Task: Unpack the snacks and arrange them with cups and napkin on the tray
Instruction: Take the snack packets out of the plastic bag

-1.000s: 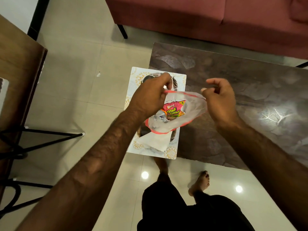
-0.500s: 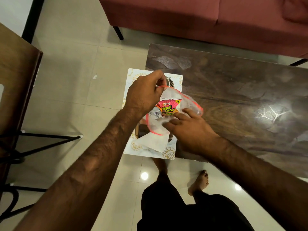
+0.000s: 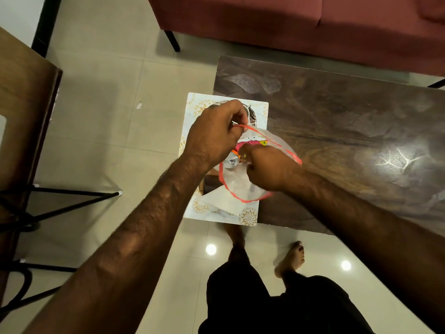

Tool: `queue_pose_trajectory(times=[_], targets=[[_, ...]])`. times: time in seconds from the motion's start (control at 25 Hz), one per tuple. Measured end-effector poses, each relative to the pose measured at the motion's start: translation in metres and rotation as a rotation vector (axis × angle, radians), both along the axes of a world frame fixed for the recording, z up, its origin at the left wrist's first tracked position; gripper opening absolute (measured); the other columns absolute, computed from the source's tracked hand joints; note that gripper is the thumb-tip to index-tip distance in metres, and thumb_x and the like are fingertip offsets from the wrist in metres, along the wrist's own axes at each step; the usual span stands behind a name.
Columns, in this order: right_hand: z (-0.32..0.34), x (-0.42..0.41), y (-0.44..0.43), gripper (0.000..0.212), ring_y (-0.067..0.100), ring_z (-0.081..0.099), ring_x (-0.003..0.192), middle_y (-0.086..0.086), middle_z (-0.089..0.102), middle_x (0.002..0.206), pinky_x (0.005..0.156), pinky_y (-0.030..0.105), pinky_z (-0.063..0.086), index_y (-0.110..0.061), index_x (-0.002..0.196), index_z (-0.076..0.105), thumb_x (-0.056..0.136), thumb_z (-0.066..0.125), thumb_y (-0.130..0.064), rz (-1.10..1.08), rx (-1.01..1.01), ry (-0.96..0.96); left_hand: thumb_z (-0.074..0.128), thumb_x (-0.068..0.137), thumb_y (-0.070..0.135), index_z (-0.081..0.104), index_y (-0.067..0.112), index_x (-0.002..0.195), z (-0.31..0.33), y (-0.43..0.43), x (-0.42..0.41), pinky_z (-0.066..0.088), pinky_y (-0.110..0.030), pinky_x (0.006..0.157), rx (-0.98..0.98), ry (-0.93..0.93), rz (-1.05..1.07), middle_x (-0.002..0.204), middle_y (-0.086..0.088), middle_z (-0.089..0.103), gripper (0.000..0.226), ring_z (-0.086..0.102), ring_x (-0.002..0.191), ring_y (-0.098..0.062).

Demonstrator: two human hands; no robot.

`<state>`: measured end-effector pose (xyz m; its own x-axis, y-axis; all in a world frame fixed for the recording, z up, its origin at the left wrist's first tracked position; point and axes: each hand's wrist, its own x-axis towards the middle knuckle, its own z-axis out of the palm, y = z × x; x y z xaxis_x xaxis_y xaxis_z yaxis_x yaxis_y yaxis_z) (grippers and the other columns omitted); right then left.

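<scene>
A clear plastic bag [image 3: 243,186] with a red rim hangs open above a white tray [image 3: 248,216] with gold flower prints. My left hand [image 3: 214,133] pinches the bag's rim at its far side. My right hand [image 3: 267,167] is inside the bag's mouth, fingers curled around a pink and yellow snack packet [image 3: 255,143]. A white napkin [image 3: 221,201] lies on the tray's near part. A steel cup [image 3: 248,110] peeks out behind my left hand; most of it is hidden.
The tray overhangs the left end of a dark wooden coffee table [image 3: 349,131]. A red sofa [image 3: 301,25] stands beyond it. A wooden table [image 3: 24,97] with black metal legs is at the left. My bare feet [image 3: 291,257] stand on the tiled floor.
My right hand came down from the bag's right rim and went into the bag's mouth onto the snack packet. My left hand kept its hold on the rim.
</scene>
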<state>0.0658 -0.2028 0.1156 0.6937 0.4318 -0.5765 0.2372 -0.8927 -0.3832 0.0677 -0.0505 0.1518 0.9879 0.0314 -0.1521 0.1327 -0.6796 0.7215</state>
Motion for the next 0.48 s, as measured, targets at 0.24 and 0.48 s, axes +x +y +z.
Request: queue_pose_trajectory(times=[0.24,0.48], targets=[[-0.058,0.019,0.033,0.058,0.035,0.055,0.13,0.016,0.056,0.145,0.106,0.04,0.046,-0.015,0.153,0.041,0.098,0.059,-0.018,0.026,-0.132,0.106,0.071,0.089,0.015,0.07,0.017,0.099,-0.002,0.003,-0.001,0.058,-0.031,0.092,-0.03,0.053,-0.025,0.104,-0.002,0.074,0.01,0.067,0.094,-0.017],[-0.083,0.003,0.04,0.053,0.039,0.055,0.132,0.015,0.06,0.141,0.109,0.048,0.048,-0.015,0.147,0.048,0.096,0.062,-0.02,0.274,-0.164,-0.004,0.072,0.088,0.014,0.07,0.013,0.098,-0.012,0.017,-0.003,0.059,-0.032,0.087,-0.064,0.057,0.008,0.101,0.001,0.073,0.01,0.067,0.091,-0.013]])
